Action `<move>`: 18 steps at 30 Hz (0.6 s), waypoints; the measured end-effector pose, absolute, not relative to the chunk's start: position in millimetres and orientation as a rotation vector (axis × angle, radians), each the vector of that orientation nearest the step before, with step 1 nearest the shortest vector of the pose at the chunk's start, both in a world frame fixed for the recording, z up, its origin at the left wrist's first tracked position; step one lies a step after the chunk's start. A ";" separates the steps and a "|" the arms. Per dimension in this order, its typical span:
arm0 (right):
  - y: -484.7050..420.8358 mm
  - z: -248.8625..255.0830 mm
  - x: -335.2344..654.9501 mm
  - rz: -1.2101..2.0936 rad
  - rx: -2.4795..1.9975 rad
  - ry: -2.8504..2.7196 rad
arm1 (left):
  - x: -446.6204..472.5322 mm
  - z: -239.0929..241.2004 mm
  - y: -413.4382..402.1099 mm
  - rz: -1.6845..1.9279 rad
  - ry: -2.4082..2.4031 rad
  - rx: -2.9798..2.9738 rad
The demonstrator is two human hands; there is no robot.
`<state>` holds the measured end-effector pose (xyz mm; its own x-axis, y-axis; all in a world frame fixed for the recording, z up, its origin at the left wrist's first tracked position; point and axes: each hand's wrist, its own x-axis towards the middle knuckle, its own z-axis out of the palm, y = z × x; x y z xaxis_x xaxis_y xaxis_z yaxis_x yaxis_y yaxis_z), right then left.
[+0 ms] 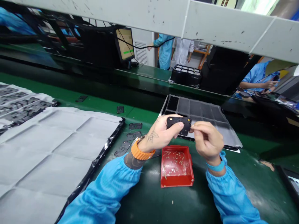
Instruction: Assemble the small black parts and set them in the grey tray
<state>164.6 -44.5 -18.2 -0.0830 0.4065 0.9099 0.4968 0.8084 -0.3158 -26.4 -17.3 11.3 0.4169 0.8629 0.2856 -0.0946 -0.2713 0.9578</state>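
My left hand (161,132) holds a small black plastic plate (185,129) with cut-outs and a few gold-coloured spots, its thumb across the front. At the plate's right edge, my right hand (207,138) is closed in a pinch; whatever is between its fingertips is too small to make out. Below both hands stands a red plastic bin (177,182) with many tiny light-coloured pieces scattered inside. Similar black plates (135,126) lie on the green table to the left of my left wrist, some partly hidden by it.
A large tray under white sheeting (58,155) fills the left, beside another tray of black parts (25,105). Behind my hands lies a divided tray (201,109). A monitor (126,45) stands at the back. A grey beam (140,18) crosses overhead. Other people (165,51) are beyond.
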 end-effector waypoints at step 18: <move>-61.1 10.4 179.3 0.516 -0.992 -2.262 | -38.3 15.5 -9.9 1.192 0.866 1.930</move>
<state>179.3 -61.1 10.4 -0.5344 0.7583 0.3735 0.5213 0.6435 -0.5606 -38.3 -9.9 15.5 0.3533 0.8192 0.4518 0.1764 -0.5326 0.8278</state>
